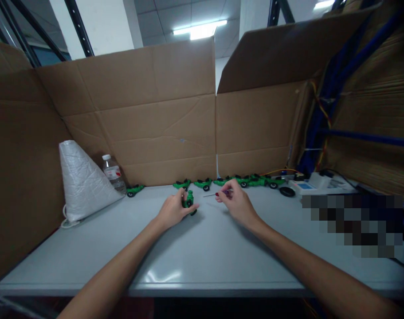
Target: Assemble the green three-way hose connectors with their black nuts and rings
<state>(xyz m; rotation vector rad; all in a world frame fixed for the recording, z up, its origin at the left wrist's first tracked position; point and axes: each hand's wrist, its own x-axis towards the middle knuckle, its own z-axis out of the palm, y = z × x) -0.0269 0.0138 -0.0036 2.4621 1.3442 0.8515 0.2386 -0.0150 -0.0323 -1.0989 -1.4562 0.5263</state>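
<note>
My left hand (174, 210) grips a small green toy car (189, 201) with black wheels, held just above the grey table (202, 257). My right hand (235, 201) pinches a thin screwdriver (211, 195) with a red handle, its tip pointing left toward the car, a short gap away. Both hands are near the middle of the table. A row of several more green toy cars (241, 180) lines the back edge against the cardboard wall.
A white woven sack (80, 179) and a clear water bottle (113, 173) stand at the back left, with one green car (134, 190) beside them. A black wheel (287, 191) and a white device (310, 185) lie at the back right. Cardboard walls (155, 133) enclose the table.
</note>
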